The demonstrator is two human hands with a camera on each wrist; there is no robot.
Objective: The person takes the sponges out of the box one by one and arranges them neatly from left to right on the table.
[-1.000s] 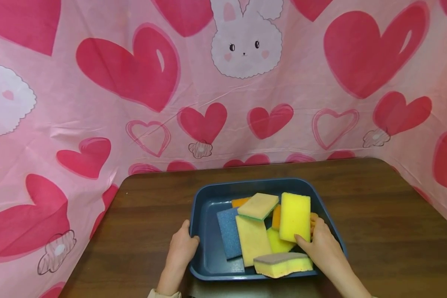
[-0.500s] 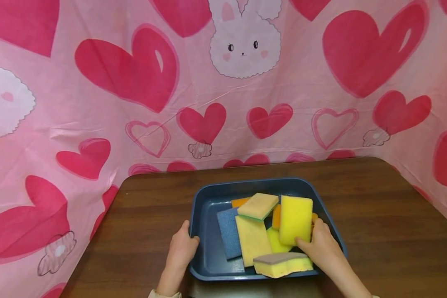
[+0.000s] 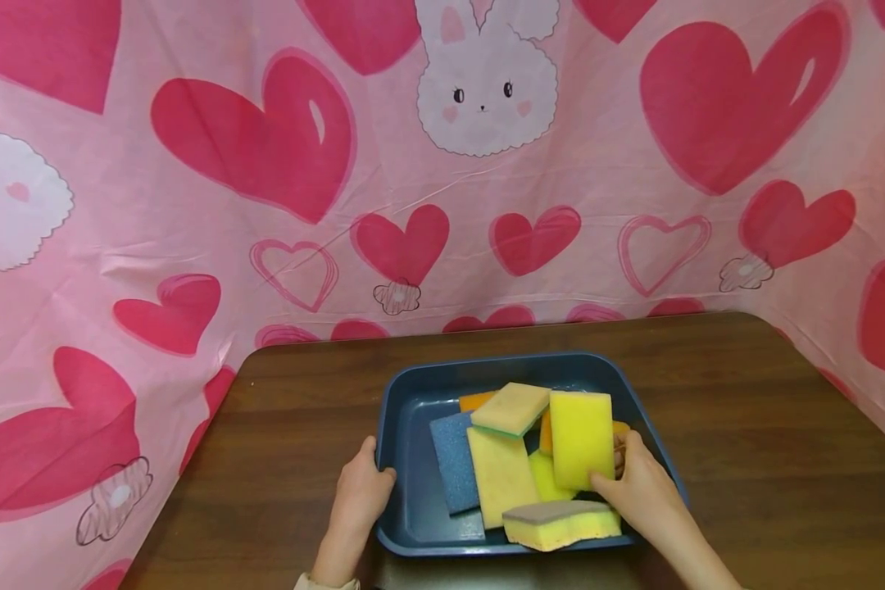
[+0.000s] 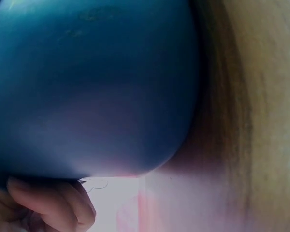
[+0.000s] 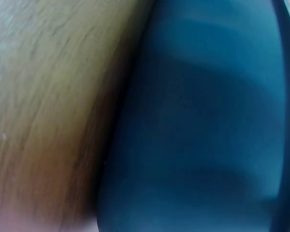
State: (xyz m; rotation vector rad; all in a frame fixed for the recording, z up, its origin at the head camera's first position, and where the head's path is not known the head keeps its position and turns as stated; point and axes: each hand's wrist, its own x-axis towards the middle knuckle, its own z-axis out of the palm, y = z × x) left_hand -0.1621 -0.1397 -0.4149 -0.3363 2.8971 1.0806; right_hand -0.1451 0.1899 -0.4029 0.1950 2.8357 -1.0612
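Note:
A dark blue tray [image 3: 428, 537] holds several sponges. My left hand [image 3: 362, 489] grips its left rim, thumb over the edge; curled fingers [image 4: 53, 205] show at the rim in the left wrist view. Inside the tray's right half, my right hand [image 3: 643, 485] pinches a bright yellow sponge [image 3: 582, 438], which stands tilted up above the others, thumb at its lower right corner. Close under it are an orange sponge [image 3: 546, 433], another yellow sponge [image 3: 549, 478] and a grey-topped yellow sponge [image 3: 564, 528]. The right wrist view shows only the tray's outer wall [image 5: 198, 125] and wood, the hand out of sight.
Left of the held sponge lie a blue sponge [image 3: 453, 463], a pale yellow sponge [image 3: 503, 475] and a beige, green-edged sponge [image 3: 510, 408]. The tray rests on a brown wooden table [image 3: 280, 459]. Behind it hangs a pink cloth [image 3: 487, 180] with hearts and rabbits.
The yellow sponge in my right hand has shifted slightly down, toward me, and a little left. My left hand and the tray stay in place.

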